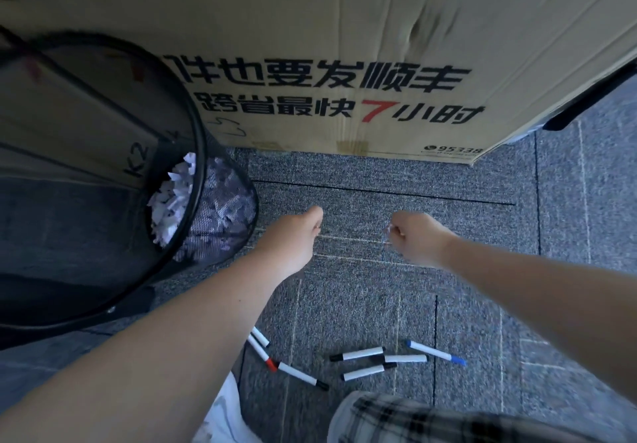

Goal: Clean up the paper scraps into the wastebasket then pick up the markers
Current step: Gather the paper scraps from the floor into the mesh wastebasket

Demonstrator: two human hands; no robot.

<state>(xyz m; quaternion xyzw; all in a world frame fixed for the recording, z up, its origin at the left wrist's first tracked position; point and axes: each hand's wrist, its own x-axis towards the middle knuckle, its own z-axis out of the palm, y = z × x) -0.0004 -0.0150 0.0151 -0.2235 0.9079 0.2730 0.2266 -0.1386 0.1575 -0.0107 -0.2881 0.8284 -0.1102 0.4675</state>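
- From the head camera, we look down at a grey carpet [379,174] with both bare forearms stretched forward.
- Our left hand [293,236] reaches toward the carpet, fingers curled under and hidden; we cannot tell whether it grips anything.
- Our right hand [413,236] is clenched in a fist, with a small pale bit showing at the fingertips, too blurred to identify.
- A black mesh wastebasket [220,201] stands at the left, just beside the left hand, with white paper scraps [172,198] piled inside.
- A large cardboard box [310,46] with printed characters stands behind the hands.
- Markers [365,360] lie scattered on the carpet nearer our body: white barrels with black, red and blue caps, some touching each other, some partly hidden under the left forearm.
- Plaid fabric [413,418] shows at the bottom edge.
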